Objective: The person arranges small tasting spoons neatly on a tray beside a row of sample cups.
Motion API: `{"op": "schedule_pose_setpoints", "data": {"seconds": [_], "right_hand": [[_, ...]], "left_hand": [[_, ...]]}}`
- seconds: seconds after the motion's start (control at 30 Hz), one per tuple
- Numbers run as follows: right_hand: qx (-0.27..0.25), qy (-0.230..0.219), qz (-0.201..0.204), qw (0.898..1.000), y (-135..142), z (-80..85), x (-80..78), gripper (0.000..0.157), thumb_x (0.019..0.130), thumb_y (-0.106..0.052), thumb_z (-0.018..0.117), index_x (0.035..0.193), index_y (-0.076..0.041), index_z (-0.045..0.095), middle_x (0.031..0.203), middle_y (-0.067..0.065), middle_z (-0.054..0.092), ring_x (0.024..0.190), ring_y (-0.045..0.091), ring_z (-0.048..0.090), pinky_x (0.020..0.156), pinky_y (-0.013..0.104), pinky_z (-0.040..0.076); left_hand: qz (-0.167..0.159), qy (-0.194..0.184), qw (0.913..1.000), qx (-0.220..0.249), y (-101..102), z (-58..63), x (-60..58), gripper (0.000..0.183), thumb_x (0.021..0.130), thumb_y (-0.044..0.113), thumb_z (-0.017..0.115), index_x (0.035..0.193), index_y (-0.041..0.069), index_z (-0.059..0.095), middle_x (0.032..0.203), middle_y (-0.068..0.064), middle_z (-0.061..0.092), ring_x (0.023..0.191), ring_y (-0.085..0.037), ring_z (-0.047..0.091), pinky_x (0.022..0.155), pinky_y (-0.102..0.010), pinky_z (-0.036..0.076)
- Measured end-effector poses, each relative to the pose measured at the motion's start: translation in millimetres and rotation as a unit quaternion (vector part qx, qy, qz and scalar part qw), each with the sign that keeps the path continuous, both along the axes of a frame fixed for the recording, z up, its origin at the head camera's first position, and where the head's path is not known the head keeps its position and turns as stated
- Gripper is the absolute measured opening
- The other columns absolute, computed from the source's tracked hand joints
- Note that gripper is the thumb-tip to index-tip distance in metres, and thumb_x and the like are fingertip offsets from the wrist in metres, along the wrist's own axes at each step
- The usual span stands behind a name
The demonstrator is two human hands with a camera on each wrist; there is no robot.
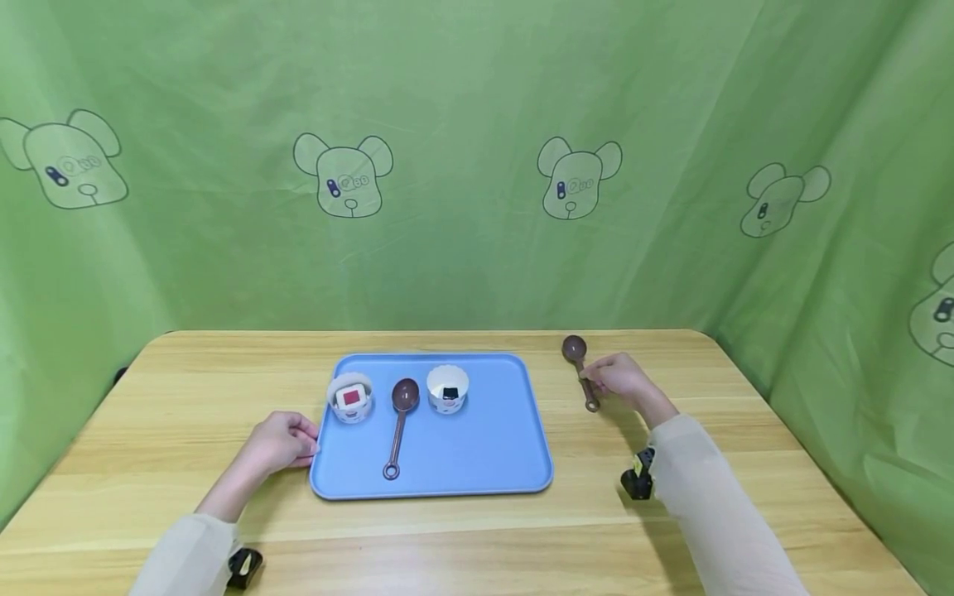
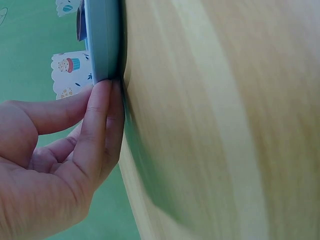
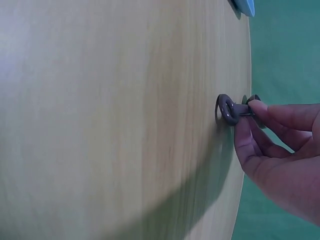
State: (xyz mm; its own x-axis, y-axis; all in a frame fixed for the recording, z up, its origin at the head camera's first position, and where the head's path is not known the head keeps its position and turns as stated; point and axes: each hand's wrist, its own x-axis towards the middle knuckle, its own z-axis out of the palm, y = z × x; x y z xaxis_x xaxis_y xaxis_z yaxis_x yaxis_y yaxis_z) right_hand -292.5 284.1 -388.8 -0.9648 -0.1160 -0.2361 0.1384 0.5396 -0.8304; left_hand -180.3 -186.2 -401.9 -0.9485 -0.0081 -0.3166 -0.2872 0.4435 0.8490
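My left hand point(image 1: 283, 441) is at the left edge of a blue tray point(image 1: 484, 463), pinching its rim. In the left wrist view the thumb meets the tray's rim point(image 2: 104, 40) from above, with the fingers point(image 2: 92, 130) against its side. To the right of the tray, my right hand point(image 1: 619, 377) pinches a brown spoon point(image 1: 575, 348) by its handle, the bowl pointing away from me. Seen from the right wrist, the spoon's ring end point(image 3: 228, 110) sticks out from the fingertips, close over the table.
On the tray, a second brown spoon point(image 1: 398, 434) lies between two paper cups. The left cup point(image 1: 352, 412) holds a white block with a red top; the right cup point(image 1: 448, 377) holds a black-and-white piece. A green curtain point(image 1: 462, 273) hangs behind the wooden table point(image 1: 417, 546).
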Motion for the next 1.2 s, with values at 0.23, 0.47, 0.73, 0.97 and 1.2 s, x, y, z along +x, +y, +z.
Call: {"op": "schedule_pose_setpoints", "data": {"seconds": [0.23, 0.47, 0.73, 0.97, 1.2], "right_hand": [[0.012, -0.003, 0.004, 1.000, -1, -4.0, -0.9, 0.027, 0.091, 0.002, 0.042, 0.109, 0.020, 0.053, 0.106, 0.029, 0.054, 0.084, 0.023, 0.056, 0.082, 0.038, 0.053], [-0.001, -0.004, 0.001, 1.000, -1, -4.8, -1.2, 0.027, 0.090, 0.004, 0.043, 0.109, 0.021, 0.052, 0.104, 0.029, 0.056, 0.080, 0.019, 0.057, 0.082, 0.036, 0.053], [-0.014, -0.007, 0.000, 1.000, -1, -2.8, -0.2, 0.027, 0.089, 0.006, 0.042, 0.109, 0.022, 0.051, 0.099, 0.026, 0.058, 0.077, 0.019, 0.057, 0.077, 0.033, 0.055], [-0.009, 0.001, 0.006, 1.000, -2, 0.8, -0.2, 0.026, 0.088, 0.007, 0.042, 0.107, 0.021, 0.053, 0.098, 0.027, 0.059, 0.076, 0.020, 0.057, 0.076, 0.033, 0.055], [-0.001, 0.006, 0.020, 1.000, -6, 7.1, 1.8, 0.025, 0.088, 0.006, 0.044, 0.107, 0.021, 0.053, 0.099, 0.029, 0.059, 0.075, 0.018, 0.058, 0.079, 0.036, 0.054]], "left_hand": [[0.000, -0.004, 1.0000, -0.003, 0, -0.5, -0.1, 0.016, 0.079, -0.015, 0.052, 0.095, -0.015, 0.052, 0.075, -0.015, 0.054, 0.065, -0.018, 0.057, 0.064, -0.030, 0.058], [0.001, -0.004, 1.0000, 0.001, -1, -2.0, 0.0, 0.016, 0.079, -0.015, 0.052, 0.095, -0.015, 0.051, 0.075, -0.015, 0.054, 0.065, -0.018, 0.057, 0.064, -0.029, 0.058], [0.000, -0.002, 1.0000, -0.002, -1, -0.8, 0.0, 0.016, 0.079, -0.015, 0.052, 0.095, -0.015, 0.052, 0.075, -0.015, 0.055, 0.065, -0.018, 0.057, 0.064, -0.030, 0.058], [0.000, -0.002, 1.0000, -0.002, -1, -0.8, 0.2, 0.017, 0.079, -0.015, 0.052, 0.095, -0.015, 0.052, 0.075, -0.015, 0.055, 0.065, -0.018, 0.057, 0.064, -0.029, 0.058], [-0.003, 0.000, 1.0000, -0.003, -1, -1.1, 0.4, 0.017, 0.079, -0.015, 0.052, 0.096, -0.015, 0.052, 0.075, -0.015, 0.055, 0.066, -0.019, 0.057, 0.064, -0.030, 0.058]]}}
